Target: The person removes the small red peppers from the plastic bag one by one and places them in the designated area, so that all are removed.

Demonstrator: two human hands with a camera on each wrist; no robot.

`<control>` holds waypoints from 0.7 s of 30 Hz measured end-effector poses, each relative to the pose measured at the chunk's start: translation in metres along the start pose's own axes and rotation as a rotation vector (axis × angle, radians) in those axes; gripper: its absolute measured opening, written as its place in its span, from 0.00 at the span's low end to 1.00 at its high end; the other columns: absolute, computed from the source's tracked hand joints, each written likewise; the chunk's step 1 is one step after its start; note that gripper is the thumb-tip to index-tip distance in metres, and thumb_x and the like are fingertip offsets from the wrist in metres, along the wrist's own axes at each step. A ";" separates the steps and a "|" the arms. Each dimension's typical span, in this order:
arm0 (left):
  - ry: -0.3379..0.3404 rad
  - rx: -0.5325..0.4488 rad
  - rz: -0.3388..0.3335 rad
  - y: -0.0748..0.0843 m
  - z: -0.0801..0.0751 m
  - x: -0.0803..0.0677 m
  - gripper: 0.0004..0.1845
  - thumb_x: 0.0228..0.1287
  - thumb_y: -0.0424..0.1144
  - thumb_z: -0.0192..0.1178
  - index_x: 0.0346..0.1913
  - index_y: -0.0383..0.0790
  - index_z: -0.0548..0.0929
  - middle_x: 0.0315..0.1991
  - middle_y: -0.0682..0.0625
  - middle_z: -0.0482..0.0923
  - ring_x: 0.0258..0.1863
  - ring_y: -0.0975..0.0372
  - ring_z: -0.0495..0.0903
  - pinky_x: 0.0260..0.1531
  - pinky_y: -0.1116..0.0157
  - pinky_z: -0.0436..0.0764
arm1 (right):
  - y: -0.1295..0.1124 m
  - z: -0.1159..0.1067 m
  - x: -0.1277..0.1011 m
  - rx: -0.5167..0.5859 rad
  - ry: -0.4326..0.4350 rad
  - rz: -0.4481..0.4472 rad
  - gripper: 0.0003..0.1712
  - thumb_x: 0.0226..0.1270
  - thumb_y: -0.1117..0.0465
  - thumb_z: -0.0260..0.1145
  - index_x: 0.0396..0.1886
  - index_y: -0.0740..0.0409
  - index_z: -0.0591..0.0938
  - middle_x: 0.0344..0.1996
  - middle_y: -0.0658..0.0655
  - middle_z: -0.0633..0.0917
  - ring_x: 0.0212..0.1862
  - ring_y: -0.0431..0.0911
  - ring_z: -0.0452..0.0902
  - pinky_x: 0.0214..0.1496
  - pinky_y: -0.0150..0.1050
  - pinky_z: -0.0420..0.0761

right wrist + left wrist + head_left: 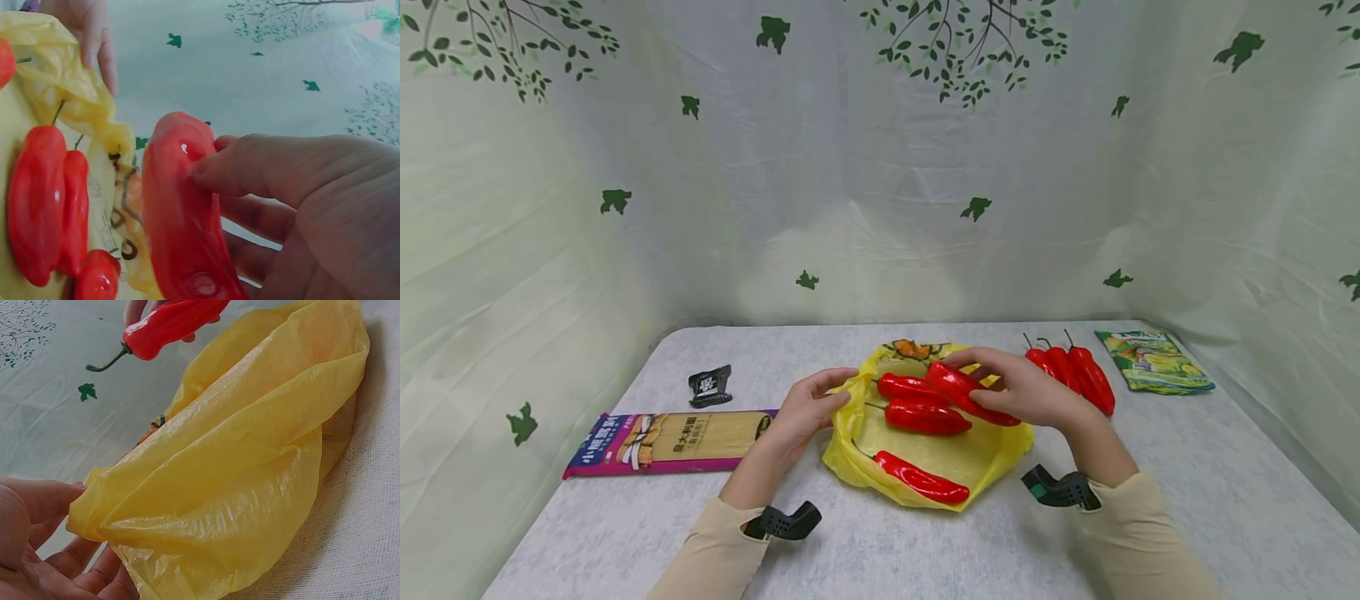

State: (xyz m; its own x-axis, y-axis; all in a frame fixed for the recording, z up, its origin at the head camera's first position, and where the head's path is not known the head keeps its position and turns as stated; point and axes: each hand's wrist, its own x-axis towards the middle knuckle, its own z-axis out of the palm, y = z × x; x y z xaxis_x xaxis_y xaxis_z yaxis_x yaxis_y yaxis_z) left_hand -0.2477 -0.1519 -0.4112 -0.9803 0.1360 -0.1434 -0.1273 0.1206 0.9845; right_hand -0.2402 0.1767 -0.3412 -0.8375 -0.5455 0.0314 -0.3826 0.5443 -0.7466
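Observation:
A yellow plastic bag (857, 467) lies spread open mid-table with several red peppers (927, 417) in it. At its left rim, my left hand (805, 410) pinches the plastic between thumb and fingers; the left wrist view shows the bag's gathered edge (94, 509) in that grip. My right hand (1026, 387) holds a red pepper (181, 206) above the bag's right side, thumb on one face and fingers behind. Its green stem (107, 362) shows in the left wrist view. One pepper (921, 477) lies apart near the bag's front edge.
Behind my right hand lie more red peppers (1092, 381) in a row, beside a green and yellow packet (1153, 361). A pack of noodles (700, 437) lies at the left, partly behind my left forearm, with a small black packet (710, 386) beyond it.

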 end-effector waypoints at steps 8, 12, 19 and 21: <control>0.005 0.011 -0.010 -0.001 0.000 0.001 0.19 0.73 0.36 0.56 0.64 0.49 0.78 0.66 0.47 0.72 0.56 0.59 0.79 0.50 0.66 0.84 | 0.006 -0.014 -0.005 -0.003 0.152 -0.005 0.29 0.67 0.64 0.67 0.66 0.44 0.75 0.63 0.57 0.78 0.57 0.56 0.79 0.46 0.43 0.88; 0.005 0.006 -0.011 -0.001 0.000 0.001 0.19 0.73 0.36 0.57 0.64 0.49 0.78 0.66 0.46 0.72 0.55 0.59 0.80 0.50 0.67 0.84 | 0.011 -0.020 -0.007 -0.013 0.234 0.007 0.28 0.68 0.64 0.66 0.67 0.45 0.74 0.63 0.59 0.78 0.56 0.57 0.81 0.48 0.45 0.88; 0.005 0.013 -0.013 -0.001 0.000 0.001 0.20 0.73 0.36 0.57 0.65 0.49 0.78 0.67 0.47 0.72 0.56 0.59 0.79 0.51 0.67 0.84 | 0.023 -0.031 -0.011 0.005 0.347 0.047 0.29 0.72 0.64 0.63 0.70 0.44 0.72 0.65 0.61 0.76 0.57 0.60 0.79 0.51 0.52 0.86; 0.006 0.013 -0.014 -0.001 0.000 0.001 0.20 0.73 0.35 0.57 0.65 0.49 0.78 0.67 0.47 0.72 0.56 0.58 0.79 0.51 0.67 0.84 | 0.027 -0.034 -0.011 0.019 0.370 0.059 0.29 0.73 0.64 0.62 0.71 0.43 0.70 0.66 0.60 0.75 0.59 0.61 0.77 0.52 0.54 0.86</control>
State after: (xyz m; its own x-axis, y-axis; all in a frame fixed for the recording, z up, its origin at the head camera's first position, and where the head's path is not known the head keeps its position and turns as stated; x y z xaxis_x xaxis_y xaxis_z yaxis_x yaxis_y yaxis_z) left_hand -0.2486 -0.1522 -0.4120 -0.9793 0.1281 -0.1566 -0.1392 0.1353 0.9810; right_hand -0.2543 0.2189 -0.3393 -0.9437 -0.2445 0.2228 -0.3246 0.5543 -0.7664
